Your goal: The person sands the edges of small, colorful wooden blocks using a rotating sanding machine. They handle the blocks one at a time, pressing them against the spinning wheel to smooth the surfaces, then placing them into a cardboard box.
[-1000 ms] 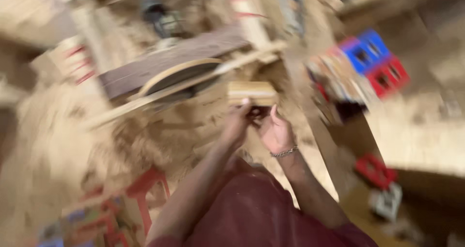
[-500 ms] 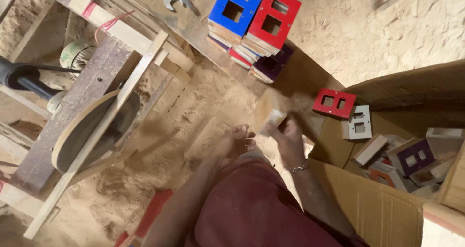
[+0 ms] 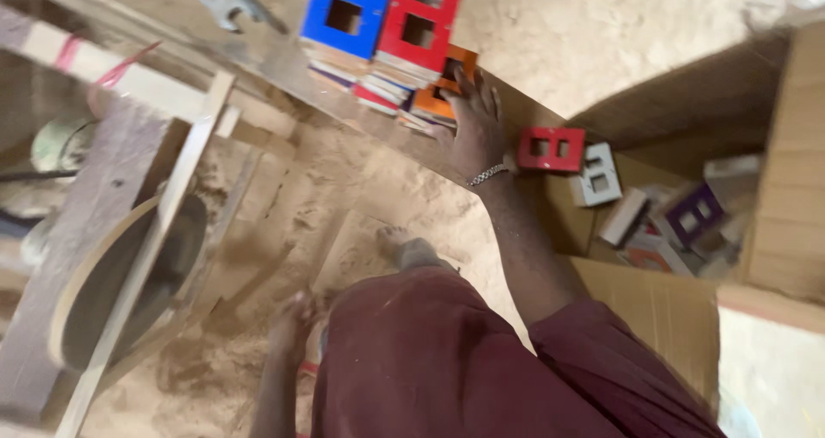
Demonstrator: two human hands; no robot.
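My right hand (image 3: 474,128), a bracelet on its wrist, reaches out with fingers spread and lies on an orange wooden frame piece (image 3: 436,94). That piece belongs to a pile of flat pieces topped by a blue frame (image 3: 344,10) and a red frame (image 3: 421,21). Beside the wrist a small red frame (image 3: 550,148) sits on the edge of a cardboard box (image 3: 662,305). My left hand (image 3: 292,319) hangs low beside my maroon-clad leg, blurred; what it holds, if anything, is unclear.
The box holds a grey frame (image 3: 595,177), a purple frame (image 3: 693,216) and several plain blocks. A wooden saw bench with a round blade (image 3: 129,275) stands left. A wrench (image 3: 225,4) lies on a plank. Sawdust (image 3: 326,197) covers the floor around my bare foot (image 3: 404,249).
Earlier both hands held a small wooden block over the box. Now the right hand has stretched to the coloured pile and the left hand has dropped to my side.
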